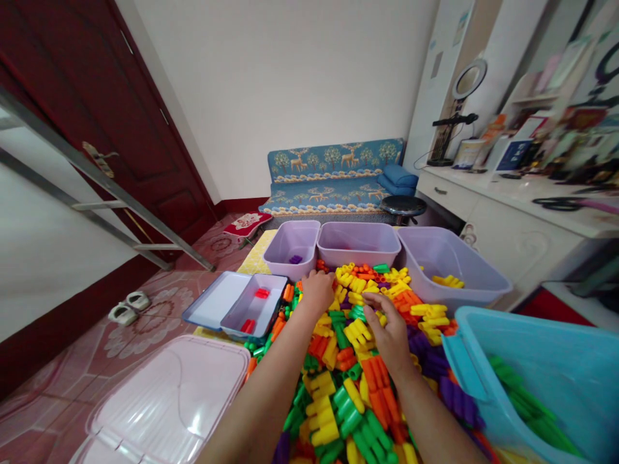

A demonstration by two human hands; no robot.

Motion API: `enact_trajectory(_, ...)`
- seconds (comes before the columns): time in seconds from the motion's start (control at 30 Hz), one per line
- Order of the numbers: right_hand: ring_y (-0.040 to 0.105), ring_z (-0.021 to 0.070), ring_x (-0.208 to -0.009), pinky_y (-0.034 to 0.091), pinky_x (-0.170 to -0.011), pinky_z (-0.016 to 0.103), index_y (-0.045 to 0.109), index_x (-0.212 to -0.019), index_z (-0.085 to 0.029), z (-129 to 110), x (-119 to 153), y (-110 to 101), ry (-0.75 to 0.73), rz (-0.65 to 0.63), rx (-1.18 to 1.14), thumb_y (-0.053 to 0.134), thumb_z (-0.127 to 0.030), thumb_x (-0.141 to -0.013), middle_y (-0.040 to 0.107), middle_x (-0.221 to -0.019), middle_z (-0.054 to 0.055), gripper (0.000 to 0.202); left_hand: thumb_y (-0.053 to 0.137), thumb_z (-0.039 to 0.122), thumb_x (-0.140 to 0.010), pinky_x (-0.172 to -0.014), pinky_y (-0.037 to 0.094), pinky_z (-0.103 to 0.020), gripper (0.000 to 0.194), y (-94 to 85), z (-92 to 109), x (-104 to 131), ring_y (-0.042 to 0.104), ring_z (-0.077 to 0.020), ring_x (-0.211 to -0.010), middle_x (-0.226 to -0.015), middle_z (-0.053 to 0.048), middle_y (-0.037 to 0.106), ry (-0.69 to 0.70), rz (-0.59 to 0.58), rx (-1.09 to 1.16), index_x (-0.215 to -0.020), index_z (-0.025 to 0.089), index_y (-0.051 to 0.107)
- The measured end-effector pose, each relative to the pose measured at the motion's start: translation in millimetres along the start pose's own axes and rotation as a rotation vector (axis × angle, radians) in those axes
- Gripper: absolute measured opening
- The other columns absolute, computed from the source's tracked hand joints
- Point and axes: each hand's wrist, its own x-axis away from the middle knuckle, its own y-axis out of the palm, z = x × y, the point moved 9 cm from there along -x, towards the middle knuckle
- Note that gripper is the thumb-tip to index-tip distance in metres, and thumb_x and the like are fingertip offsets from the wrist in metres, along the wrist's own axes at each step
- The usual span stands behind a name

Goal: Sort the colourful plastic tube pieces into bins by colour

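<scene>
Left hand point(318, 290), right hand point(388, 325) among coloured blocks point(320, 412); lilac tubs point(358, 258) beyond.

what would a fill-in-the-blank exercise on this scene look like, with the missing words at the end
1. The blue tub holds ____ pieces.
2. The open case holds ____ pieces.
3. The rightmost purple bin holds ____ pieces.
4. The person's ____ hand is the one nearer the open case.

Missing words: green; red; yellow; left

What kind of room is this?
Likely a room in a home: a blue deer-patterned sofa, a cluttered white dresser bearing a ring light, and white shoes on the floor.
</scene>
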Motion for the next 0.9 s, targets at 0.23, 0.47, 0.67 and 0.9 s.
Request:
enact_trajectory(0.23,0.06,0.0212,-0.095,0.047,-0.087,0.037,0.06,-0.105,-0.02,5,1,6,0.052,-0.046,-0.024,0.056,-0.038,-0.085,0.064,-0.105,0.008,0.027,0.05,0.008,-0.076,-0.084,0.048,-0.03,0.03,-9.6,-4,52,0.064,-0.0192,-0.09,-0.09,-0.003,0.072,0.115,-0.083,0.408,-0.086,0.024,0.072)
enact_trajectory(0.47,0.059,0.0236,-0.103,0.044,-0.094,0.041,0.064,-0.107,-0.022,-8,2,18,-0.038,-0.184,0.06,0.059,-0.037,-0.083,0.064,-0.111,0.008,0.029,0.056,0.017,-0.08,-0.095,0.046,-0.035,0.046,15.9,-12,80,0.058,-0.0195,-0.111,-0.125,-0.011,0.058,0.057,0.078,1.155,-0.126,0.016,0.05)
enact_trajectory(0.67,0.056,0.025,-0.11,0.042,-0.099,0.043,0.065,-0.11,-0.023,-8,3,20,-0.064,-0.21,0.08,0.06,-0.037,-0.083,0.064,-0.115,0.008,0.031,0.051,0.015,-0.083,-0.11,0.031,-0.043,0.041,-8.0,-15,82,0.039,-0.0239,-0.13,-0.136,-0.01,0.047,0.052,0.337,0.703,-0.123,0.021,0.054)
enact_trajectory(0.9,0.058,0.0244,-0.106,0.044,-0.096,0.043,0.067,-0.105,-0.023,-9,3,20,-0.057,-0.213,0.084,0.06,-0.036,-0.083,0.065,-0.111,0.009,0.026,0.048,0.014,-0.082,-0.104,0.038,-0.042,0.043,-19.0,-51,54,0.046,-0.0281,-0.122,-0.129,-0.017,0.05,-0.168,0.327,0.222,-0.126,0.011,0.051)
